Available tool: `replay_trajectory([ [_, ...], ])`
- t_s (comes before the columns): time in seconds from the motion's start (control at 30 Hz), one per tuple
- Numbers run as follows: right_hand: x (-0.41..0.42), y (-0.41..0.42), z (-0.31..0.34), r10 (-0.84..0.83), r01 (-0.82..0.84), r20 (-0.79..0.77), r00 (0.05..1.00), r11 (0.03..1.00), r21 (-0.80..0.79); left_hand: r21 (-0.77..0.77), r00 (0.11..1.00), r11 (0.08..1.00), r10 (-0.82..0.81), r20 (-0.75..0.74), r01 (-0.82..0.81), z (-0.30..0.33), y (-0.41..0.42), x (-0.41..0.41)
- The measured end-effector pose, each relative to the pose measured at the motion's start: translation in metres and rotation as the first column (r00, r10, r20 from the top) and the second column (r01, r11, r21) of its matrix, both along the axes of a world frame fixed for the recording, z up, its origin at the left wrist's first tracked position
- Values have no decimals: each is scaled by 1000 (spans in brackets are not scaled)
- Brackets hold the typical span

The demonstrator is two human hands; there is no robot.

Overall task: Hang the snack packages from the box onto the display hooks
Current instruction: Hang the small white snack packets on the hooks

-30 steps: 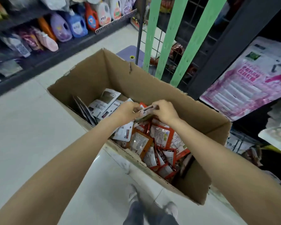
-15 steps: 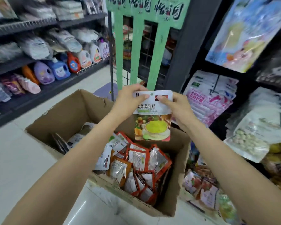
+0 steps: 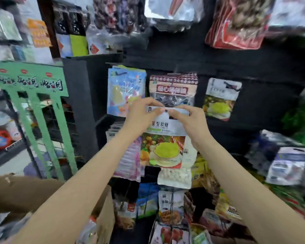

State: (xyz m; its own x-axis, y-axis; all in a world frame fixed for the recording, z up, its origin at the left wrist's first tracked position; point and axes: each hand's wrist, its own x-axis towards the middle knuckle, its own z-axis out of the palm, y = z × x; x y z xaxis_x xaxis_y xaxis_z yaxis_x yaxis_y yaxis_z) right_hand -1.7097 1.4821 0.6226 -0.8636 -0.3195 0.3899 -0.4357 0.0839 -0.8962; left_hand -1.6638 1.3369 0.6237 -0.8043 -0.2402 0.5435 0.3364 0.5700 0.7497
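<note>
I hold one snack package up in front of the black display wall; it has a white top with dark characters and a green-and-fruit picture below. My left hand pinches its top left edge and my right hand pinches its top right edge, on either side of the hang hole. A matching package hangs on a hook to the upper right. The cardboard box is at the bottom left, only its near wall in view.
Other hanging bags fill the wall: a blue one, a dark red-topped one, and several more below and to the right. A green slatted rack stands at the left, with shelves of bottles behind it.
Both hands lifted the package out of the box and raised it to the display wall. The view swung up from the box to the hanging bags.
</note>
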Motion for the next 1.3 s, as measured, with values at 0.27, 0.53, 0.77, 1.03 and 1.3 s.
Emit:
replay_trajectory([
  [0.27,-55,127,18,-184,177,-105,977,982,-71,-47,997,998,-54,-51,51,28,130,-75],
  [0.53,-115,164,36,-269,259,-166,949,963,-81,-37,998,999,-24,-63,22,53,177,-126],
  [0.77,-137,160,33,-255,252,-164,953,967,-38,-30,997,997,63,-48,-65,46,176,-144],
  [1.03,-147,167,39,-229,223,-185,956,973,-53,-63,998,996,54,-45,-57,49,178,-156],
  [1.3,-151,168,39,-162,165,-222,961,986,-6,-53,997,999,-8,-79,3,41,171,-155],
])
